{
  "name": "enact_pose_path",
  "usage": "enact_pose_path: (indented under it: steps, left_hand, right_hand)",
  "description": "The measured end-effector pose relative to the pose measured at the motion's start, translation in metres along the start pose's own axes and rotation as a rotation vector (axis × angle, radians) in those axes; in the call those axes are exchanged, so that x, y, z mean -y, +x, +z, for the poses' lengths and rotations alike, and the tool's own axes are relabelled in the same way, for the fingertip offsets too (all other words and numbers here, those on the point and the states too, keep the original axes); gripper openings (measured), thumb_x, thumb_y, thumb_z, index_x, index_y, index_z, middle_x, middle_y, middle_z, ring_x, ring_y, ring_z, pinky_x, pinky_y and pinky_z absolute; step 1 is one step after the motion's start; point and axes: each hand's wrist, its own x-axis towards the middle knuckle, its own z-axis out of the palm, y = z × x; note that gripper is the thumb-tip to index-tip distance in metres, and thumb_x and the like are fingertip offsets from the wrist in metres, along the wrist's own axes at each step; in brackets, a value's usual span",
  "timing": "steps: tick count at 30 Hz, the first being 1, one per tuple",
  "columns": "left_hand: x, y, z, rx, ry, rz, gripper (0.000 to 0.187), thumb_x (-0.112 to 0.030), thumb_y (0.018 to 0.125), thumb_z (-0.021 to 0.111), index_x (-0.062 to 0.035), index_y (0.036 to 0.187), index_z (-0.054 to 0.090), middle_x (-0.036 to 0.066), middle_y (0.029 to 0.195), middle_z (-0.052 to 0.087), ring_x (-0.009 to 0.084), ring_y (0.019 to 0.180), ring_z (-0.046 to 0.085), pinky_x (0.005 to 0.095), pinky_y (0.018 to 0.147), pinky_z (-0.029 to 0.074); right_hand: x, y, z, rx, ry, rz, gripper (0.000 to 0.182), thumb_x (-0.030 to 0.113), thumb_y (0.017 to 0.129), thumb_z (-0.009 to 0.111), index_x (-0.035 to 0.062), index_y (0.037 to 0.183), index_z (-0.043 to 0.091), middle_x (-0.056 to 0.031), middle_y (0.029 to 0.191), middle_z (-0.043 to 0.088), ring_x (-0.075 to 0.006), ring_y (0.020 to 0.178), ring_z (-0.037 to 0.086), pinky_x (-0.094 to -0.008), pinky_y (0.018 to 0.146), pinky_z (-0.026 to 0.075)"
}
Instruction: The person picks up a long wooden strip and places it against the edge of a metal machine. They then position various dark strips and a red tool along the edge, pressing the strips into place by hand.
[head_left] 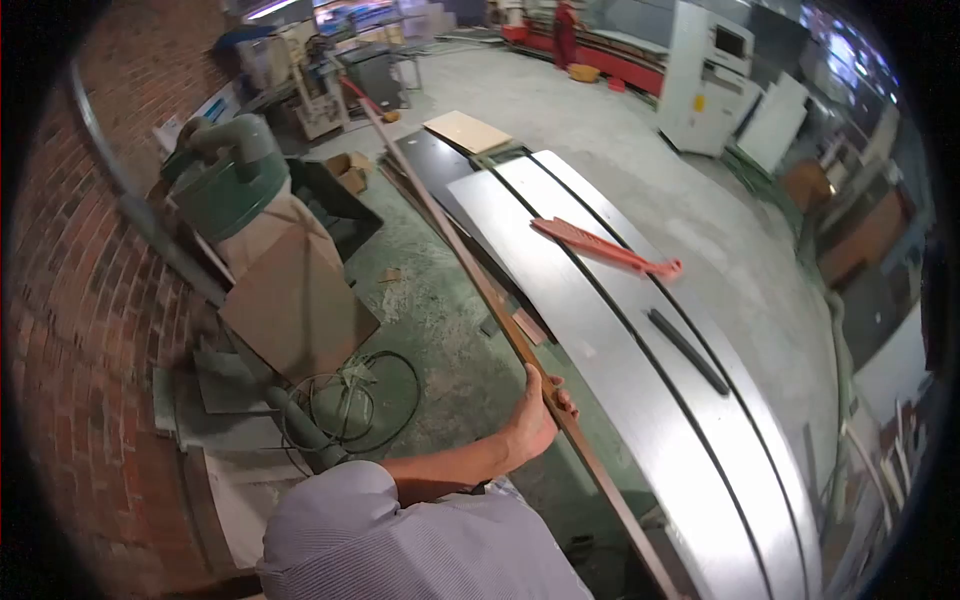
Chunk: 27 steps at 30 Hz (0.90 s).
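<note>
My left hand (538, 412) reaches in from the lower left, closed round a long, narrow wooden strip (480, 280). The thumb lies on the near side and the fingers curl round the other side. The strip runs slantwise from the upper left to the bottom edge, beside a smooth metal table (610, 370) with two dark grooves. On that table lie a red plastic push tool (600, 247) and a dark bar (688, 350). My right hand is out of view.
Left stand a green dust collector (225, 180), a brown board (300, 310) and coiled cable (385, 415) by a brick wall (80, 300). A light board (467, 132) lies beyond the table. Farther back are a white machine cabinet (705, 90) and a person in red (565, 35).
</note>
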Motion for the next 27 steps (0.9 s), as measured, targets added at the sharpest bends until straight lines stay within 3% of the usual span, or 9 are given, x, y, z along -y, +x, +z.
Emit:
enact_pose_path:
  steps: [1,2,3,5,6,7,12,17,27]
  left_hand:
    - [0.006,-0.004,-0.002,0.017,-0.050,0.021,0.050,-0.058,0.087,0.037,-0.0090,0.094,0.044,0.005,0.068,0.046,0.0205,0.066,0.047,0.0394,0.073,0.043]
    - [0.015,-0.008,-0.004,0.036,-0.087,0.004,0.050,-0.057,0.087,0.040,-0.0086,0.093,0.045,0.006,0.067,0.048,0.0213,0.065,0.049,0.0395,0.073,0.042]
    - [0.021,-0.006,-0.012,0.095,-0.093,0.017,0.049,-0.056,0.086,0.043,-0.0083,0.093,0.046,0.007,0.064,0.050,0.0221,0.065,0.051,0.0391,0.073,0.043]
    - [0.024,-0.011,-0.016,0.169,0.105,0.073,0.048,-0.055,0.087,0.042,-0.0084,0.092,0.050,0.008,0.065,0.054,0.0233,0.065,0.051,0.0391,0.074,0.043]
    - [0.024,-0.016,-0.014,0.189,0.190,0.055,0.048,-0.054,0.087,0.043,-0.0073,0.089,0.054,0.009,0.069,0.058,0.0233,0.068,0.053,0.0403,0.077,0.043]
    - [0.022,-0.016,-0.013,0.274,0.078,-0.026,0.049,-0.054,0.087,0.043,-0.0066,0.086,0.058,0.009,0.073,0.061,0.0230,0.073,0.055,0.0413,0.081,0.043]
    - [0.042,0.002,-0.017,0.498,0.126,-0.181,0.053,-0.054,0.089,0.034,-0.0035,0.092,0.050,0.007,0.077,0.051,0.0231,0.079,0.050,0.0408,0.086,0.042]
    - [0.071,-0.004,0.004,0.339,0.270,-0.053,0.056,-0.056,0.090,0.023,-0.0038,0.099,0.042,0.006,0.079,0.045,0.0214,0.082,0.047,0.0397,0.089,0.042]
    - [0.099,-0.016,0.004,0.349,0.306,-0.001,0.054,-0.057,0.089,0.029,-0.0059,0.103,0.038,0.005,0.080,0.041,0.0196,0.080,0.044,0.0388,0.087,0.042]
  right_hand:
    - [-0.003,-0.005,-0.012,0.086,-0.780,-0.342,0.036,0.009,0.084,0.060,-0.0074,0.115,0.049,-0.0227,0.113,0.048,-0.0324,0.098,0.050,-0.0355,0.081,0.046]
    - [0.009,0.003,-0.015,0.087,-0.380,-0.426,0.047,0.017,0.084,0.062,-0.0057,0.122,0.046,-0.0239,0.116,0.048,-0.0328,0.105,0.051,-0.0370,0.082,0.046]
    - [0.000,0.003,-0.010,-0.051,-0.339,-0.351,0.024,0.008,0.071,0.067,-0.0007,0.093,0.060,-0.0175,0.095,0.054,-0.0261,0.089,0.054,-0.0400,0.076,0.044]
    - [0.005,0.003,-0.024,-0.082,-0.600,-0.460,0.029,0.003,0.070,0.067,0.0014,0.098,0.059,-0.0168,0.107,0.049,-0.0293,0.098,0.050,-0.0363,0.081,0.045]
    - [-0.017,0.004,-0.028,-0.030,-0.428,-0.211,0.031,0.004,0.068,0.069,0.0045,0.098,0.062,-0.0153,0.106,0.051,-0.0315,0.099,0.050,-0.0386,0.085,0.043]
    - [-0.002,0.007,-0.032,-0.102,-0.551,-0.403,0.037,0.010,0.060,0.077,0.0077,0.095,0.065,-0.0142,0.106,0.055,-0.0320,0.099,0.051,-0.0396,0.084,0.043]
    - [-0.014,0.010,-0.058,-0.124,-0.559,-0.394,0.033,0.018,0.060,0.077,0.0119,0.089,0.062,-0.0076,0.091,0.048,-0.0275,0.092,0.049,-0.0375,0.081,0.043]
    - [-0.029,0.014,-0.072,-0.131,-0.557,-0.320,0.031,0.025,0.063,0.077,0.0127,0.086,0.062,-0.0079,0.092,0.050,-0.0271,0.094,0.050,-0.0386,0.083,0.042]
    - [-0.046,0.030,-0.083,-0.056,-0.549,-0.324,0.033,0.030,0.063,0.076,0.0133,0.088,0.064,-0.0078,0.092,0.051,-0.0271,0.094,0.050,-0.0378,0.083,0.043]
